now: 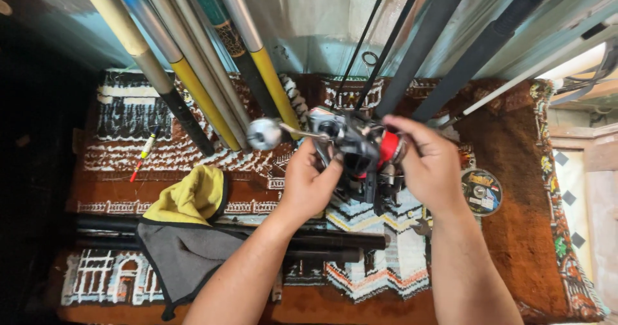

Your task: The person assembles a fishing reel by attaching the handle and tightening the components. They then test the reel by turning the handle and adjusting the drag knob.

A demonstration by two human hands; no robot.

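At centre frame, the fishing reel [360, 148] sits between both hands: left hand [309, 183] grasps its body from below, right hand [431, 167] wraps its red spool end; handle knob [264, 133] points left.

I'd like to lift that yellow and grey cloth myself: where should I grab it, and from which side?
Pinch the yellow-and-grey cloth at its raised yellow fold, probably from the left, away from the left hand and right hand on the fishing reel; the fold stands up, the grey part lies flat.
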